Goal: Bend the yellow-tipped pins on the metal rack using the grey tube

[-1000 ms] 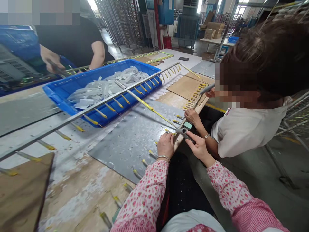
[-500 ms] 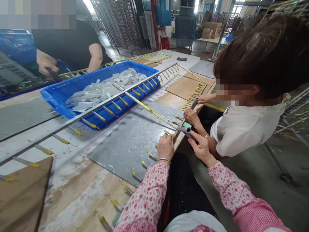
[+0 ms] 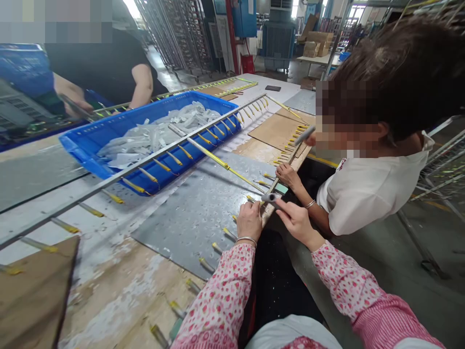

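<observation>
Workshop with grey floor (image 3: 381,266). Worktable (image 3: 119,276) is pale, scuffed and worn. A metal frame (image 3: 145,160) with yellow-tipped pegs (image 3: 187,152) stretches across it, one bar passing over a blue crate (image 3: 83,155) of translucent pieces (image 3: 156,133). Grey sheet (image 3: 196,203) lies flat. Left hand (image 3: 250,220) at the frame's near bar (image 3: 275,183); cannot tell whether its fingertips pinch anything. Right hand (image 3: 298,222) is wrapped around a grey hammer-like tool (image 3: 266,198), its head just beside the left fingertips.

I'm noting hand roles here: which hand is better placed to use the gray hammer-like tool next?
Probably the right hand: it grips the gray hammer-like tool by its handle. The left hand is down at the edge of the table, beside the tool's head, seemingly better placed for steadying.
</observation>
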`<action>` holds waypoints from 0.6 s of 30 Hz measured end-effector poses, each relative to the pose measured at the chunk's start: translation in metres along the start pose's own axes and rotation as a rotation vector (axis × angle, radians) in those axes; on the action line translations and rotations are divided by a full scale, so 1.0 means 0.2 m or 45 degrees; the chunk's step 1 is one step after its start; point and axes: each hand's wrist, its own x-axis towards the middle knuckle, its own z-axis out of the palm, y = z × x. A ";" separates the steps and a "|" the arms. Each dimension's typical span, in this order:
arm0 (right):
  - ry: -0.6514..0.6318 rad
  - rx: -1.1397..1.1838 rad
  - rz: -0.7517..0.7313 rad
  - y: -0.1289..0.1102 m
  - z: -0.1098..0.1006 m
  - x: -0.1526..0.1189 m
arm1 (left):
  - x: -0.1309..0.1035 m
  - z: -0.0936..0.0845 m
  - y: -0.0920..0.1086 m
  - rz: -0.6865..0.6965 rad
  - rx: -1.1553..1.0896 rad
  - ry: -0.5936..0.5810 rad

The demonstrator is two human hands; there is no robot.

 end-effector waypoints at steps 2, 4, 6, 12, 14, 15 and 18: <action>-0.123 -0.073 0.027 0.02 0.01 -0.01 | 0.00 0.00 0.00 -0.004 0.004 -0.001; -0.103 -0.038 0.034 0.03 0.01 -0.02 | 0.00 0.00 0.00 0.003 0.005 0.010; 0.028 0.052 0.030 0.03 0.01 -0.02 | 0.00 0.00 0.00 0.011 0.003 0.026; -0.040 0.070 0.094 0.04 0.03 -0.01 | 0.00 0.02 -0.01 -0.001 0.000 0.022; -0.045 0.060 0.109 0.03 0.02 -0.01 | 0.00 0.02 -0.01 0.009 0.000 0.025; -0.006 0.062 0.104 0.03 0.01 0.00 | 0.00 0.01 -0.01 0.013 -0.001 0.029; 0.107 0.046 0.072 0.02 0.00 0.00 | 0.00 0.01 -0.01 0.015 -0.015 0.036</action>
